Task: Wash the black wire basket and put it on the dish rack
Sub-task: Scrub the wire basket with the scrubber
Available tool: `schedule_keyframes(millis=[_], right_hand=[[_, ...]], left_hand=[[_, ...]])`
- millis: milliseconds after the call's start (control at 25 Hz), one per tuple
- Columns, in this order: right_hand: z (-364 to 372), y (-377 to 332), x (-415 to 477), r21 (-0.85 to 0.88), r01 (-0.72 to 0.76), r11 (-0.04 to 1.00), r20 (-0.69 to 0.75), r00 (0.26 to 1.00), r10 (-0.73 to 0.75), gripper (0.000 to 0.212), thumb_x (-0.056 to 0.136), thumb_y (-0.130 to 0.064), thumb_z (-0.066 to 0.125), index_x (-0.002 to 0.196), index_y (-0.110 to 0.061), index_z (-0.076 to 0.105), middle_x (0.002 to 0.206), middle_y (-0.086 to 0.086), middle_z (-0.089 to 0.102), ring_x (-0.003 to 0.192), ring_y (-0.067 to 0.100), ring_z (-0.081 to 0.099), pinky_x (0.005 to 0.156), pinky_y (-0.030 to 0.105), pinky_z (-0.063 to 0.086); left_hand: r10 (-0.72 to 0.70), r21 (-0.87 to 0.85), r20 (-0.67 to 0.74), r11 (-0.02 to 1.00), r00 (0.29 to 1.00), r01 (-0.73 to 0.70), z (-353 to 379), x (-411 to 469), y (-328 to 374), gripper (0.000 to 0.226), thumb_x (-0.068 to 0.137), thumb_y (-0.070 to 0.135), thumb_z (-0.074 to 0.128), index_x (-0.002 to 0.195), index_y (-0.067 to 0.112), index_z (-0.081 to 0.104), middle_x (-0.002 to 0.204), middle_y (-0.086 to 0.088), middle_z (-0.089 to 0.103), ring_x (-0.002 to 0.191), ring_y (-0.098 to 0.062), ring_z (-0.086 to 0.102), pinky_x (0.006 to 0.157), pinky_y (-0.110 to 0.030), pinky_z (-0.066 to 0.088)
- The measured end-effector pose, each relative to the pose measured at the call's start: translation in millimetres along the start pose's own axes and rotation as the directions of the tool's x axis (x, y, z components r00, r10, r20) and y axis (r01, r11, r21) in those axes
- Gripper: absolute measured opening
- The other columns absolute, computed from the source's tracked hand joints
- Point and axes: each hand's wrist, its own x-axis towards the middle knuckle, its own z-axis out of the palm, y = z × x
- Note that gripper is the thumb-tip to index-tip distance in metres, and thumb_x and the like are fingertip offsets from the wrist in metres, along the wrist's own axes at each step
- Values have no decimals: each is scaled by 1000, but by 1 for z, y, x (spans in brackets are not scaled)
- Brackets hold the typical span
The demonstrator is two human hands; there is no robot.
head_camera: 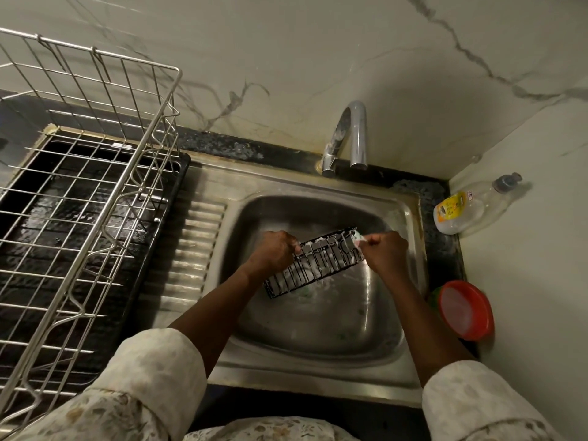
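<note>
Black wire basket: one, at the middle of the frame, held above the sink bowl. It is long and narrow, tilted so its left end sits lower and its right end higher, and its wires are coated in white suds.
Left hand: one, fingers curled round the basket's upper edge near its left half, gripping it.
Right hand: one, closed in a fist round a small pale pad that touches the basket's right end. Most of the pad is hidden inside the fist.
Sink: one steel bowl, centre to lower right of the frame, with a ribbed draining board on its left side. Its floor is wet and blurred.
Dish rack: one, silver wire, filling the left of the frame, well apart from the basket. Nothing can be seen resting on its wires.
Black tray: one, under the rack.
Tap: one, curved chrome, at the upper centre behind the bowl, spout turned down.
Bottle: one, clear with a yellow label, lying tilted in the right-hand corner against the wall.
Red-lidded tub: one, at the right edge just beside the sink rim.
Sleeves: two, pale and patterned, pushed up on both forearms at the bottom of the frame.
</note>
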Motion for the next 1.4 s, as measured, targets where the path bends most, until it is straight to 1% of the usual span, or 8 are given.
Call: schedule_keyframes(millis=[160,280,440,640,840,1080,1280,1400], right_hand=[[5,-27,10,-46,60,997,56,997,-57,22,87,-22,75,106,-14,78,106,13,75,100,30,70,90,34,54],[3,-29,10,-94,68,993,90,994,-60,5,82,-16,78,87,-15,78,93,9,77,89,26,71,85,35,56],[5,-1,8,-143,19,989,112,994,-3,24,74,-22,84,64,-27,63,84,3,73,85,23,69,77,29,53],[-1,15,0,-338,-53,940,215,967,133,14,74,-24,82,84,-15,78,86,5,76,79,20,69,72,21,49],[7,-17,-18,-15,242,970,-88,966,-243,17,89,-19,74,100,-5,77,89,11,77,80,22,71,72,19,44],[60,-76,-41,-87,623,777,177,777,-604,13,84,-1,70,75,-7,76,67,7,64,60,19,59,57,20,36],[40,-30,-7,-119,447,886,93,894,-439,16,84,0,68,96,-1,78,86,19,71,81,32,65,74,37,53],[21,-20,15,-168,294,941,-9,954,-299,16,84,-3,68,95,-7,79,85,18,73,78,31,67,65,28,43]], left_hand=[[-21,-20,-5,1000,1000,20,-1,0,2,20,91,7,62,87,13,80,97,-4,78,92,-16,71,92,-34,56],[-29,-12,-4,1000,1000,29,-3,0,4,21,92,7,60,88,13,80,98,-5,78,93,-18,71,93,-34,55],[-26,-9,-5,1000,1000,26,-4,-2,5,23,90,4,59,91,13,80,102,-6,78,97,-20,71,94,-33,55],[-12,1,-1,1000,1000,12,-2,-3,4,19,93,9,61,87,9,78,96,-7,77,91,-20,71,92,-36,55],[-19,-23,-20,1000,1000,18,-3,-4,5,16,91,9,64,87,13,79,97,-4,77,91,-16,71,92,-32,55],[11,76,-2,997,1000,-10,-3,-2,3,14,89,12,65,90,11,79,92,-8,77,89,-24,71,79,-26,49],[12,-65,-35,998,999,-14,-5,-2,3,15,91,8,66,98,7,80,107,-9,77,102,-18,71,96,-23,50],[42,-66,-19,997,999,-43,-2,-1,1,16,92,8,66,101,4,79,109,-11,76,104,-19,71,98,-26,51]])
